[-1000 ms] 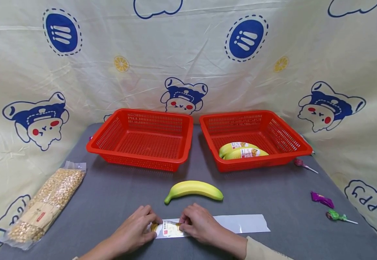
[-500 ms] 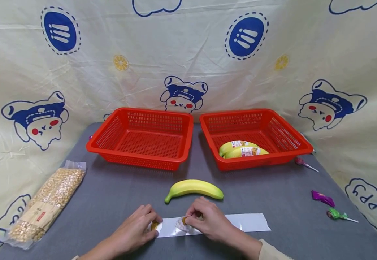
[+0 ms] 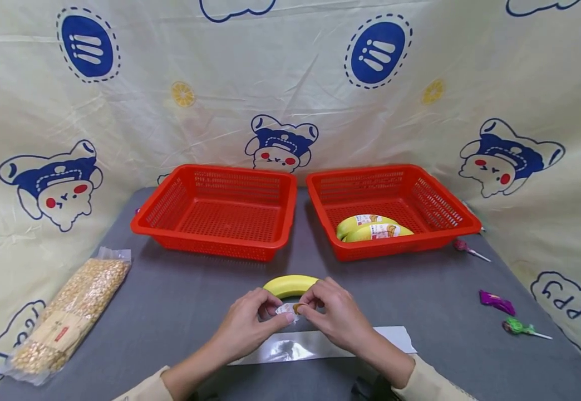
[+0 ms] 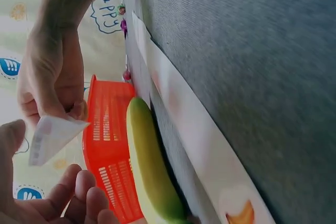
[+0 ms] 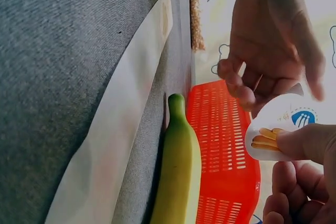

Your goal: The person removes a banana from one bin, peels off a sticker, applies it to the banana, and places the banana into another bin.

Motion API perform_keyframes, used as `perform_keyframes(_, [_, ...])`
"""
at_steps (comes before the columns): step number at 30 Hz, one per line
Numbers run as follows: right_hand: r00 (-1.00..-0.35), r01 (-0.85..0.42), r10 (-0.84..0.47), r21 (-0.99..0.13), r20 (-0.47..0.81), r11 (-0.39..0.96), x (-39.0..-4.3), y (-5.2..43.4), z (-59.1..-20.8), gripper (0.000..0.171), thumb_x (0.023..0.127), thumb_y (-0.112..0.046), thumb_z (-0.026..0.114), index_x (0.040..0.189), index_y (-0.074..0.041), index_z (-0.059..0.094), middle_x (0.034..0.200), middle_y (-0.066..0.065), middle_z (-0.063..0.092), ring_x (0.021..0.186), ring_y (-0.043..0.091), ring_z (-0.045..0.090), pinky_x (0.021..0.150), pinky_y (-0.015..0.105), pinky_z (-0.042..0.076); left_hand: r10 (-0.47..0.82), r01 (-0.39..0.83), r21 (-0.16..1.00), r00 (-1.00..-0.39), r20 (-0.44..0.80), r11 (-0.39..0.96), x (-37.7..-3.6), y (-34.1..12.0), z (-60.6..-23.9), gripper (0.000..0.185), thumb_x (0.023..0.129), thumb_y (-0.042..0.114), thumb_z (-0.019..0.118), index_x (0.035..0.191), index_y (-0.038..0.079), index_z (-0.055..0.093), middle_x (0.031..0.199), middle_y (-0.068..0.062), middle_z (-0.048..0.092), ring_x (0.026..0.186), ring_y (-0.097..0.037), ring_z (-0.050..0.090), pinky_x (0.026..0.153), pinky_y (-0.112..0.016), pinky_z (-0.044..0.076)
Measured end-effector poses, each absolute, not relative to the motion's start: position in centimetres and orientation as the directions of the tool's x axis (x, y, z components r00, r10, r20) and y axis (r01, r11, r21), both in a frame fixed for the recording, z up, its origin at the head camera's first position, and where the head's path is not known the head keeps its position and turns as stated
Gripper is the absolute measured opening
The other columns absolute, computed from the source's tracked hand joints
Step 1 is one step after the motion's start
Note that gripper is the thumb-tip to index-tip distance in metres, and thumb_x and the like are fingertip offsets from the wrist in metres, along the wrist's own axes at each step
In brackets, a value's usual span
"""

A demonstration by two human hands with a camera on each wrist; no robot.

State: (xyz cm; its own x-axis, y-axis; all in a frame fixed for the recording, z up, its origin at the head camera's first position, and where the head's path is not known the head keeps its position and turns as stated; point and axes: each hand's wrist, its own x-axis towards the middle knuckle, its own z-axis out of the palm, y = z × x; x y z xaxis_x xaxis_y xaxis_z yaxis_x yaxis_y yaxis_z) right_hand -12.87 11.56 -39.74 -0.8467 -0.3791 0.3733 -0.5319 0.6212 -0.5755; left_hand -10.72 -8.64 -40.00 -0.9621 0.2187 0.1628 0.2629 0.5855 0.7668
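Observation:
My right hand (image 3: pixel 338 314) pinches a white sticker (image 3: pixel 286 308) between thumb and fingers. A banana picture and a blue logo show on the sticker's face (image 5: pixel 283 121) in the right wrist view. My left hand (image 3: pixel 249 324) is held close on the other side, its thumb and fingers spread apart near the sticker's free edge (image 4: pixel 52 140). Just beyond both hands a yellow banana (image 3: pixel 290 285) with a greenish stem lies on the table, partly covered by the right hand in the head view. Below the hands lies a long glossy white backing strip (image 3: pixel 290 350); a banana print (image 4: pixel 241 214) shows toward one end.
Two red baskets stand at the back: the left basket (image 3: pixel 212 245) and the right basket (image 3: pixel 415 240), which holds two labelled bananas (image 3: pixel 370 228). A bag of yellow kernels (image 3: pixel 70 312) lies at left. Lollipops (image 3: pixel 513 325) and a purple wrapped candy (image 3: pixel 496 302) lie at right.
The right hand has peeled the sticker off the strip and lifted it toward the banana. The left hand has let go of the strip's left end and moved up and right beside the sticker.

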Motion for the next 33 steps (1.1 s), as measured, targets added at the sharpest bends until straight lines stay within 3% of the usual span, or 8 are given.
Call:
perform_keyframes(4, [-0.845, -0.534, -0.377, -0.6, 0.379, 0.595, -13.0, 12.0, -39.7, 0.014, 0.076, -0.015, 0.077, 0.076, -0.022, 0.064, 0.07, -0.015, 0.051, 0.071, 0.001, 0.046, 0.062, 0.018, 0.045, 0.23, 0.306, 0.772, -0.95, 0.21, 0.558, -11.4, -8.1, -40.2, 0.01, 0.079, 0.028, 0.072, 0.078, 0.02, 0.065, 0.071, 0.009, 0.054, 0.068, -0.007, 0.05, 0.062, -0.018, 0.038])
perform_keyframes(8, [-0.894, -0.439, -0.361, -0.684, 0.266, 0.583, -13.9, 12.6, -39.9, 0.011, 0.077, -0.015, 0.076, 0.077, -0.019, 0.065, 0.071, -0.008, 0.052, 0.069, 0.006, 0.047, 0.06, 0.018, 0.043, 0.249, 0.326, 0.775, -0.942, 0.223, 0.541, -12.6, -8.0, -40.2, 0.008, 0.08, 0.015, 0.07, 0.072, 0.016, 0.067, 0.07, 0.007, 0.054, 0.07, -0.009, 0.048, 0.063, -0.019, 0.038])
perform_keyframes(12, [-0.931, -0.319, -0.341, -0.736, 0.127, 0.598, -15.4, 12.9, -40.2, 0.009, 0.079, -0.018, 0.074, 0.08, -0.013, 0.066, 0.074, -0.002, 0.055, 0.071, 0.011, 0.047, 0.059, 0.02, 0.042, 0.265, 0.344, 0.718, -0.938, 0.225, 0.606, -14.4, -7.8, -40.2, 0.008, 0.08, 0.016, 0.072, 0.073, 0.014, 0.069, 0.072, 0.005, 0.056, 0.072, -0.01, 0.045, 0.067, -0.023, 0.035])
perform_keyframes(18, [-0.952, -0.236, -0.304, -0.713, 0.033, 0.66, -18.0, 12.9, -40.7, 0.011, 0.079, -0.019, 0.074, 0.08, -0.011, 0.067, 0.074, -0.001, 0.058, 0.071, 0.012, 0.048, 0.061, 0.022, 0.04, 0.291, 0.359, 0.63, -0.933, 0.213, 0.688, -17.0, -7.2, -40.5, 0.011, 0.081, 0.021, 0.071, 0.073, 0.014, 0.069, 0.072, 0.004, 0.057, 0.074, -0.011, 0.044, 0.072, -0.028, 0.033])
perform_keyframes(33, [-0.954, -0.179, -0.295, -0.685, -0.055, 0.707, -20.1, 12.7, -41.2, 0.015, 0.078, -0.019, 0.073, 0.081, -0.008, 0.063, 0.068, 0.002, 0.056, 0.063, 0.013, 0.046, 0.055, 0.024, 0.035, 0.331, 0.403, 0.546, -0.915, 0.23, 0.734, -18.9, -6.5, -40.9, 0.009, 0.078, 0.02, 0.072, 0.073, 0.013, 0.069, 0.071, 0.003, 0.057, 0.075, -0.014, 0.049, 0.066, -0.025, 0.036])
